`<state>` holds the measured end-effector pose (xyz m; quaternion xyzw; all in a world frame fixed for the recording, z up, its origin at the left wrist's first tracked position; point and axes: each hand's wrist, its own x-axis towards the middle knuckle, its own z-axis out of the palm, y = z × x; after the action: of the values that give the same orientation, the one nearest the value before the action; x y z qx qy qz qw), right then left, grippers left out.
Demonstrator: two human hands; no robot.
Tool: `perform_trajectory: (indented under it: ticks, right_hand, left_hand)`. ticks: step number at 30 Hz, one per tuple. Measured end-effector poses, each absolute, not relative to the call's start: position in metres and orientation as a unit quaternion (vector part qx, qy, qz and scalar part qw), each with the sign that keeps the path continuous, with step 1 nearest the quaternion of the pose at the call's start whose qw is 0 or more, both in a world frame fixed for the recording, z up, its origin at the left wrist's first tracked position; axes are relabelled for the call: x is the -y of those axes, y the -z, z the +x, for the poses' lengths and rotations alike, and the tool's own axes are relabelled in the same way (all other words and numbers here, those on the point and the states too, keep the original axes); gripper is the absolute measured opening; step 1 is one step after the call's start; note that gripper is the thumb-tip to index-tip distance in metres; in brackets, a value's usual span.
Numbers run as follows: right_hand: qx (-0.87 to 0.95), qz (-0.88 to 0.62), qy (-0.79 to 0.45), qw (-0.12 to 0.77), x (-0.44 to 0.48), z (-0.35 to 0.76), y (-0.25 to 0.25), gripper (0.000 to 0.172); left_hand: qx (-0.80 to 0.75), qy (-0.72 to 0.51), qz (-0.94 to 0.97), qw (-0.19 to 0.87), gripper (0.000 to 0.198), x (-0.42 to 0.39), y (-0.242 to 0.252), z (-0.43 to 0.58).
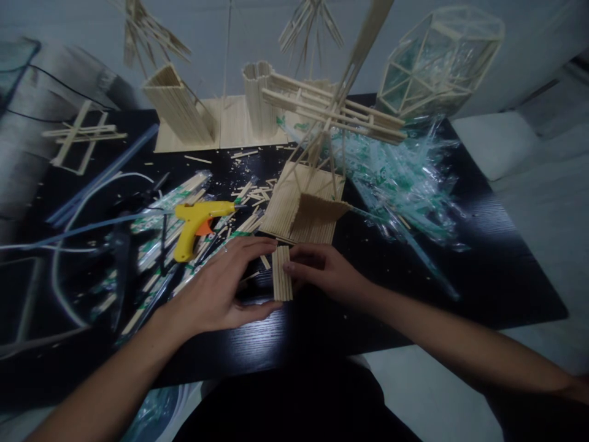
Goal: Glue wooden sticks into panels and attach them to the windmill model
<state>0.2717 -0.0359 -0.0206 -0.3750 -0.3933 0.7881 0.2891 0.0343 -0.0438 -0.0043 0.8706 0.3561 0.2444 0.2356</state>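
Between my two hands is a small panel of short wooden sticks (282,273) set side by side, near the front edge of the black table. My left hand (225,279) grips it by its far and near ends, with the thumb at the near end. My right hand (324,270) pinches its right side; some of those fingers are hidden behind the panel. Just beyond stands a wooden stick windmill model (301,212) on a slatted base. To the left of it lies a yellow glue gun (186,230) with an orange trigger.
Bagged wooden sticks (156,279) and a white cord (57,270) lie on the left. Stick offcuts (260,193) are scattered mid-table. Crumpled plastic wrappers (405,172) cover the right. Behind stand a square stick tower (184,107), a fluted one (263,101) and a faceted stick frame (442,61).
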Motion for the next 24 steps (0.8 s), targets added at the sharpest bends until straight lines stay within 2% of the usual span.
perform_trajectory:
  ticks: [6, 9, 13, 18, 24]
  right_hand:
    - [0.443, -0.372, -0.743, 0.336, 0.0381, 0.2733, 0.0185, 0.04]
    - [0.421, -0.369, -0.748, 0.355, 0.037, 0.2749, 0.0203, 0.043]
    - [0.423, -0.374, -0.749, 0.348, 0.0371, 0.2761, 0.0238, 0.035]
    - [0.44, -0.379, -0.742, 0.334, 0.0403, 0.2758, 0.0262, 0.033]
    - [0.467, -0.378, -0.734, 0.316, 0.0405, 0.2763, 0.0235, 0.027]
  left_hand:
    - [-0.36, -0.281, 0.86, 0.23, 0.082, 0.0434, 0.0037, 0.031]
    - [-0.363, -0.369, 0.816, 0.259, 0.084, 0.0427, 0.0069, 0.0278]
    - [-0.356, -0.464, 0.741, 0.33, 0.077, 0.0415, 0.0113, 0.0259]
    - [-0.37, -0.47, 0.715, 0.361, 0.065, 0.0409, 0.0106, 0.0275]
    - [-0.362, -0.468, 0.707, 0.387, 0.063, 0.0425, 0.0113, 0.0288]
